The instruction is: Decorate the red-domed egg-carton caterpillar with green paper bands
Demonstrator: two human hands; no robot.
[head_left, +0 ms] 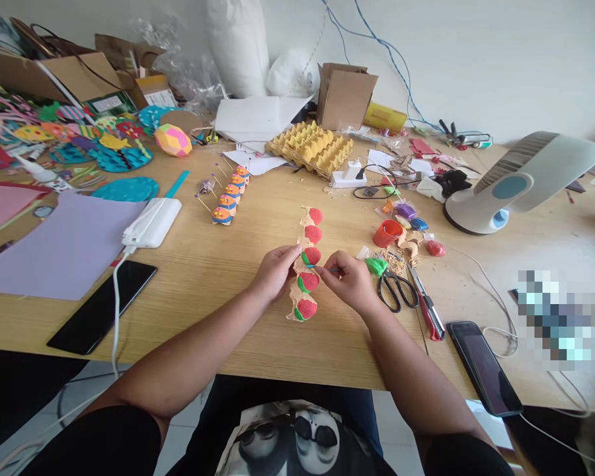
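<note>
Two bare hands meet over a carton strip (pixel 311 255) near the front of a wooden bench (pixel 258 350). The left hand (pixel 276 272) pinches the strip's left edge, thumb and fingers together beside the middle of five red bumps. The right hand (pixel 347 276), its fingertips drawn close, grips a thin blue tool (pixel 311 266) that points left across the strip, between the middle bump and the next one nearer. Much of the tool is hidden, and whether its tip presses the green edging or sits just above it is hard to make out.

Careful work here would seem to call for a steady left-hand pinch close to the bump being treated, yet light enough not to crumple the carton. Short, gentle strokes with the tool held low should settle the green against the red without gouging either.

The strip runs lengthwise between the hands: two green-edged bumps on the near side, a third level with the fingers, two plain red ones beyond. To the right of the right hand lies a cutter (pixel 430 316), then a green lump (pixel 377 266) and a red cup (pixel 387 239). Farther back stand painted carton cups (pixel 227 200) at left and a yellow egg tray (pixel 312 147).
</note>
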